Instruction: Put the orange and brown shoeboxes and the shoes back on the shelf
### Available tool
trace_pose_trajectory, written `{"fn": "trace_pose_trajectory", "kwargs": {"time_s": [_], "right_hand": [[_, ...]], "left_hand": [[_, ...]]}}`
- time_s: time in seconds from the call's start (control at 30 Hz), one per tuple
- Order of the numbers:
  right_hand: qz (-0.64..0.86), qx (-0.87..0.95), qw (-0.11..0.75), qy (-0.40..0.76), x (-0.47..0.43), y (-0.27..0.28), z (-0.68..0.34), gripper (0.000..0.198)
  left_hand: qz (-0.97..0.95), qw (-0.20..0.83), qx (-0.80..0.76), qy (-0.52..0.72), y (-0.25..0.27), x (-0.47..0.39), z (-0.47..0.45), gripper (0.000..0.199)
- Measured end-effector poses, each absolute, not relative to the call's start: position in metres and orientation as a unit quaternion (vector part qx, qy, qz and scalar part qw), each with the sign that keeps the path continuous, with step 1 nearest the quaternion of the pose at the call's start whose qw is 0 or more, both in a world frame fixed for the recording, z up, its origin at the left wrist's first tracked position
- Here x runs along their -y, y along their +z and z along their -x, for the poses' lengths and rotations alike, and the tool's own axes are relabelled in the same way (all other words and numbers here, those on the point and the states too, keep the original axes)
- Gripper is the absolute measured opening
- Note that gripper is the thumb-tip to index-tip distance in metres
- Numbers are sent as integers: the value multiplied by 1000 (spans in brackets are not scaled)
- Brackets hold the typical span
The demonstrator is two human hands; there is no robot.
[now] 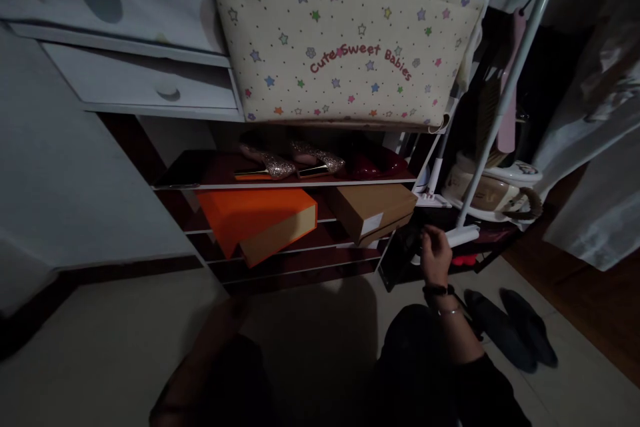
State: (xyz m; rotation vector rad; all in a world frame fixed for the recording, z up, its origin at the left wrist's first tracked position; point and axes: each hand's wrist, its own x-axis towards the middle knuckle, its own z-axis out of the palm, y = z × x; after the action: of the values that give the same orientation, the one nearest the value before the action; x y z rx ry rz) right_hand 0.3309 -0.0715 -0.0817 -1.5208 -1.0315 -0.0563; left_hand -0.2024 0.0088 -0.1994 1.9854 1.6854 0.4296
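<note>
Just beside the brown box (373, 210), right hand (436, 255) fingers (426, 235) hover apart.

A dark shelf rack (300, 183) carries glittery heels (270, 161), an orange box (255, 217) and a brown box (373, 210).

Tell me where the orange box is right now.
In the head view the orange box sits tilted on a lower rack shelf, left of the brown box and below the glittery heels.
</note>
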Motion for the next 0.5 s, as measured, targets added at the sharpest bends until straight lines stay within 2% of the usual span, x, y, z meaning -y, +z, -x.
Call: {"fn": "trace_pose_trajectory", "kwargs": {"time_s": [0.03,0.13,0.23,0.37,0.5], "right_hand": [[680,448,580,10,81,-100,-327,40],[730,521,419,141,94,-142,-312,36],[719,584,299,230,91,-163,-294,26],[699,621,236,265,82,-169,-268,28],[691,630,210,286,84,-167,-247,28]], "left_hand": [[-727,247,-622,156,-201,-9,201,52],[-731,248,-619,144,-202,-11,194,55],[-741,253,-605,144,-197,-12,182,51],[-744,271,-593,149,-188,-11,165,41],[-750,275,-583,149,-182,-3,157,44]]}}
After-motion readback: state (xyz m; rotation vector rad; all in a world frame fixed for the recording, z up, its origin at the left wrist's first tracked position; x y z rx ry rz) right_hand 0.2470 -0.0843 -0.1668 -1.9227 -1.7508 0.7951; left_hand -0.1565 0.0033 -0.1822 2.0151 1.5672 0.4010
